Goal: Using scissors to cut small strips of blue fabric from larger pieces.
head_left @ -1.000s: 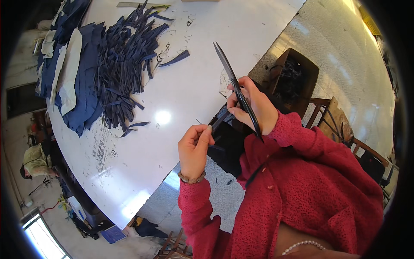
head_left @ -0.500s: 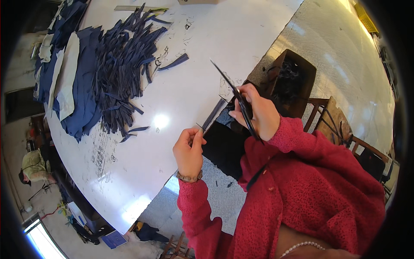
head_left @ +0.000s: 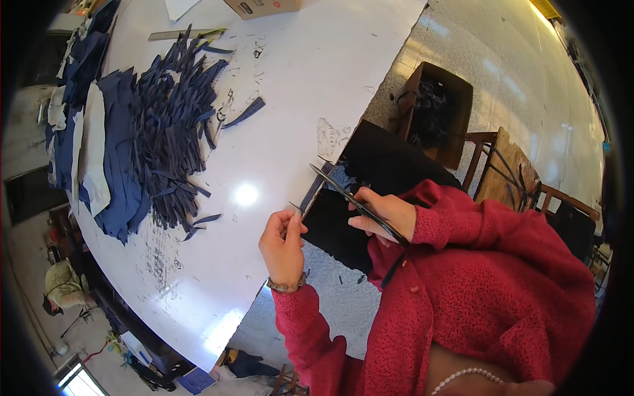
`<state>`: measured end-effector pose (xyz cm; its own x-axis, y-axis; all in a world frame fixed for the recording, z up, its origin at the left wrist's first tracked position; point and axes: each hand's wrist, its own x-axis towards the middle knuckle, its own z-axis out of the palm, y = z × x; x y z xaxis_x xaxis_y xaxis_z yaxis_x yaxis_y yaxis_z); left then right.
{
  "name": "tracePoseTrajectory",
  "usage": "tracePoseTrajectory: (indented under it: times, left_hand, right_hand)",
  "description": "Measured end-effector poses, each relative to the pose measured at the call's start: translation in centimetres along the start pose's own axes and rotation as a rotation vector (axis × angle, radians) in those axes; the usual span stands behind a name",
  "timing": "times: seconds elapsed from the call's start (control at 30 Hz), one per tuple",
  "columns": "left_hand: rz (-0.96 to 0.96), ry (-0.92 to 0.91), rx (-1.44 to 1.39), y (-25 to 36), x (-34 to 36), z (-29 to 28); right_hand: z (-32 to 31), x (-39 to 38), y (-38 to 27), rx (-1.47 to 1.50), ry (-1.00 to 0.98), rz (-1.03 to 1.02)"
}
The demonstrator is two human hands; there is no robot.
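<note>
My left hand [head_left: 282,247], a beaded bracelet at its wrist, pinches the end of a narrow dark fabric strip [head_left: 309,193] at the table's near edge. From the fingertips the strip runs away along that edge. My right hand [head_left: 388,216] is wrapped round a pair of long black scissors [head_left: 350,197]. Their blades look closed and point away to the left, the tip over the far part of the strip. A big heap of dark blue cut strips [head_left: 165,125] covers the table to the left, beside stacked blue fabric pieces [head_left: 121,148].
Off-white pieces [head_left: 96,148] lie on the fabric stack. A metal ruler [head_left: 175,35] and a cardboard box [head_left: 263,6] are at the far side of the white table [head_left: 218,264]. Beyond black cloth [head_left: 389,155] stands an open box of dark scraps [head_left: 432,112]. Another person [head_left: 65,287] is at far left.
My right hand has brought the scissors down and nearer, so their tip now crosses over the strip. My left hand keeps its pinch. The whole view has shifted slightly.
</note>
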<state>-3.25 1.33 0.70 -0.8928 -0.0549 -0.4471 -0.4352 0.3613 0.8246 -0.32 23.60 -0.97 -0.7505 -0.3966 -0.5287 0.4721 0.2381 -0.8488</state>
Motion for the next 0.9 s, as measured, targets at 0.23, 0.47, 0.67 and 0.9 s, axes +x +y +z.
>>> tracePoseTrajectory:
  times: [0.23, 0.47, 0.67, 0.9]
  left_hand:
    - [0.062, -0.021, 0.072, -1.0, 0.2, -1.0]
    - [0.037, 0.001, 0.095, -0.9, 0.4, -0.8]
    - [0.055, -0.003, 0.098, -1.7, 0.6, -1.3]
    - [0.082, -0.013, 0.070, -1.8, 0.7, -1.4]
  right_hand:
    - [-0.2, -0.1, -0.1, 0.088, -0.055, 0.081]
    - [-0.4, -0.5, 0.3, -0.033, -0.062, -0.077]
    - [0.3, -1.9, 1.0, -0.081, -0.324, -0.070]
    - [1.3, -1.9, 0.2, -0.098, -0.268, -0.058]
